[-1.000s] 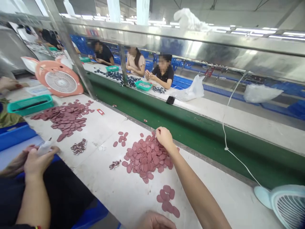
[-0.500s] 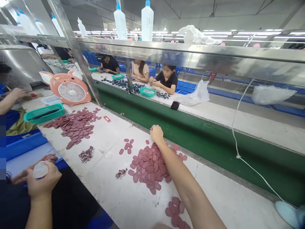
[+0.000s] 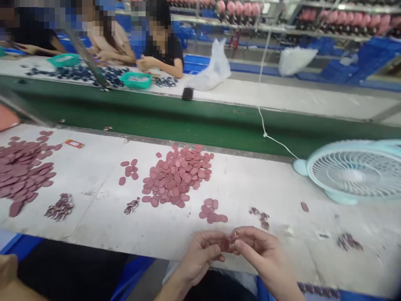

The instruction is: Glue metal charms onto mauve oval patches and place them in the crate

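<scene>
In front of me, over the table's near edge, my left hand (image 3: 202, 253) is closed on a dark red oval piece (image 3: 225, 243), partly covered by the fingers. My right hand (image 3: 261, 255) meets it fingertip to fingertip, pinching a small reddish scrap (image 3: 235, 236) with a pale edge at the piece's side. Just beyond my hands lies a small group of red oval pieces (image 3: 210, 211). Behind that spreads a larger heap of the same ovals (image 3: 175, 175). Little piles of crumpled shiny scraps lie nearby, one pile (image 3: 261, 217) right of my hands.
A pale blue fan (image 3: 351, 173) stands at the right, with a white cord (image 3: 277, 142) running from it. Another oval heap (image 3: 25, 167) and a scrap pile (image 3: 61, 207) lie left. A green strip (image 3: 156, 125) separates this table from the far one, where people work.
My view has swung right and down, bringing the fan into sight. An arm that reached over the large heap is back; both hands now meet near the table edge around an oval piece.
</scene>
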Tool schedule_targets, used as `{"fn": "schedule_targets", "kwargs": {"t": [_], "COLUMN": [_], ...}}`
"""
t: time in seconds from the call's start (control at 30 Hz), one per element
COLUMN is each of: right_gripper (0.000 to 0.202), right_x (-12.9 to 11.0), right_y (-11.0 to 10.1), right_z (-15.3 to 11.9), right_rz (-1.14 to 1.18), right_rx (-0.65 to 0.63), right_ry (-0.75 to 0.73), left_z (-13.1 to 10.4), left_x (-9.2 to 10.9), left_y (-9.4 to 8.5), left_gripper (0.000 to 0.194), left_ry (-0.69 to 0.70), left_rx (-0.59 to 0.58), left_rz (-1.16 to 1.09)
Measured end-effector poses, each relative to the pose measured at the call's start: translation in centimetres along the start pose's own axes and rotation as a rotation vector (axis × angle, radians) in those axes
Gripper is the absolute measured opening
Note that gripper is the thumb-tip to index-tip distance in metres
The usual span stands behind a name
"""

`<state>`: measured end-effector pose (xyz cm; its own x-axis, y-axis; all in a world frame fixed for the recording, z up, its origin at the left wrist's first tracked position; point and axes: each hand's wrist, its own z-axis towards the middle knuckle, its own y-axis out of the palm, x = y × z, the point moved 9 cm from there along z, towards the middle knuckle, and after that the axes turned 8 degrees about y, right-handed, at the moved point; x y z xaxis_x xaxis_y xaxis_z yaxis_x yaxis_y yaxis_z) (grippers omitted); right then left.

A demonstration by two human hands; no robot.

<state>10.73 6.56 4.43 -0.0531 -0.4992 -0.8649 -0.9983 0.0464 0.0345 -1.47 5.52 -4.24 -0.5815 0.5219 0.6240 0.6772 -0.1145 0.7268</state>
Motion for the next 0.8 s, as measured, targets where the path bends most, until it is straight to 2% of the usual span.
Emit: {"fn": "schedule_targets", "kwargs": {"t": [0.07, 0.17, 0.27, 0.37, 0.63, 0.8], "right_gripper": [0.022, 0.020, 0.018, 0.016, 0.014, 0.013], "right_x": [2.7, 4.3, 4.5, 4.5, 3.6, 3.8], "right_y": [-1.8, -2.4, -2.5, -2.9, -4.0, -4.6], "right_z": [-2.0, -3.6, -4.2, -4.3, -4.5, -4.3], "right_rz": [0.060, 0.111, 0.133, 0.149, 0.060, 0.067], "right_rx": [0.108, 0.143, 0.112, 0.102, 0.085, 0.063], "right_ry": [0.047, 0.038, -0.002, -0.020, -0.089, -0.052], "left_z": [-0.3, -0.6, -0.7, -0.8, -1.0, -1.0], "left_x": [-1.0, -1.1, -1.1, -1.1, -1.0, -1.3], "left_y": [0.0, 1.3, 2.8, 3.6, 4.2, 4.6], "left_gripper": [0.035, 0.028, 0.021, 0.016, 0.010, 0.008], "left_ry": [-0.029, -0.051, -0.044, -0.025, 0.034, 0.064], "left_rx": [0.015, -0.008, -0.031, -0.029, 0.020, 0.023], "left_rz": [-0.009, -0.031, -0.027, 0.011, 0.108, 0.171]}}
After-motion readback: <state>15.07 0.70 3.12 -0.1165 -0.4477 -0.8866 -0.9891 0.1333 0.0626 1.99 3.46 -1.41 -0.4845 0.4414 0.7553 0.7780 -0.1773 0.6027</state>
